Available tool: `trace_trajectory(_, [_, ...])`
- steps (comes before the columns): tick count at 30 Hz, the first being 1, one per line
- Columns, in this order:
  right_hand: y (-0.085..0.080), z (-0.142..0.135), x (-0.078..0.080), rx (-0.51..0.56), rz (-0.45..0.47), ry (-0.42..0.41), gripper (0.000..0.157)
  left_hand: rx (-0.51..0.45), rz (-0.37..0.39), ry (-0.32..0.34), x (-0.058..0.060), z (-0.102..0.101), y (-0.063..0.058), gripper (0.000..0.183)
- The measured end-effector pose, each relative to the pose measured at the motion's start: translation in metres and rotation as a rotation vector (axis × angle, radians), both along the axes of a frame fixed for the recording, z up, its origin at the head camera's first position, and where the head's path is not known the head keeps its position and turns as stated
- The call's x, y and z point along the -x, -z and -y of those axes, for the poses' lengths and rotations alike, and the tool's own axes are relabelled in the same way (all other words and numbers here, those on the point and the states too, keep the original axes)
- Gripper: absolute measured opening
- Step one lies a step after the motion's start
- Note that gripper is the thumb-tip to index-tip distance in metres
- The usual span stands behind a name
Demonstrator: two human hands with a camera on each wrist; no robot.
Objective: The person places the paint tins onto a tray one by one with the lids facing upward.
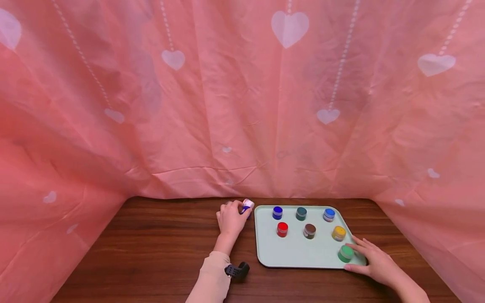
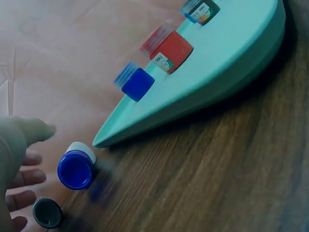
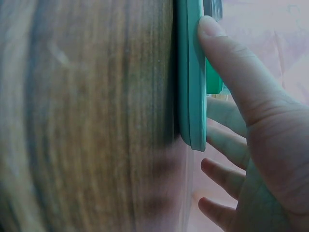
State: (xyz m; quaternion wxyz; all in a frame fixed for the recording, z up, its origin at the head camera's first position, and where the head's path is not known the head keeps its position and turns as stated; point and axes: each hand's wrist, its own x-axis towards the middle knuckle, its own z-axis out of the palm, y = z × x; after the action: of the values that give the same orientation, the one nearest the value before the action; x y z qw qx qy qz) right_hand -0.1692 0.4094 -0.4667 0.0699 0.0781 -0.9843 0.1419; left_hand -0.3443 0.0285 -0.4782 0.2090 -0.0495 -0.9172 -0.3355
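Note:
In the head view my left hand [image 1: 230,219] is at the tray's far left corner, beside a blue jar with a white end [image 1: 248,203]. The left wrist view shows this blue jar [image 2: 76,169] tilted or lying on its side, with the thumb and fingers [image 2: 29,179] spread apart from it. A dark round jar [image 2: 47,212] is by the fingertips. My right hand [image 1: 373,261] rests at the near right corner of the pale green tray [image 1: 288,256], fingers extended. Its thumb touches the tray rim; the green jar [image 1: 345,253] stands between thumb and forefinger.
On the tray stand a dark blue jar [image 1: 278,213], a dark green jar [image 1: 301,213], a light blue jar [image 1: 329,215], a red jar [image 1: 282,229], a brown jar [image 1: 309,231] and a yellow jar [image 1: 339,233]. A pink curtain [image 1: 242,126] hangs behind the wooden table [image 1: 163,244].

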Motion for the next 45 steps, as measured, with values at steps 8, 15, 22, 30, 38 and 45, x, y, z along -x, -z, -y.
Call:
trace_trajectory(8, [0.001,0.001,-0.001,0.004,-0.012,0.003,0.060,0.113,0.128,0.049,0.004,-0.004,0.002,0.047])
trace_trajectory(15, [0.000,0.001,-0.001,-0.001,-0.008,0.008,0.059,0.153,0.153,0.093,0.004,-0.010,0.003,0.042])
trace_trajectory(22, [0.000,0.001,0.000,-0.002,-0.005,0.008,0.060,0.178,0.141,0.112,0.002,-0.010,0.001,0.035])
trace_trajectory(30, [-0.001,0.002,-0.001,-0.010,0.003,0.008,0.059,0.148,0.134,0.108,-0.002,-0.003,0.005,0.031])
trace_trajectory(38, [-0.001,0.000,0.000,-0.019,-0.005,0.005,0.060,0.084,0.098,0.071,-0.003,0.008,0.000,0.030])
trace_trajectory(45, [0.001,0.001,-0.001,-0.015,-0.027,-0.002,0.059,0.038,0.016,0.066,-0.006,0.012,-0.014,0.031])
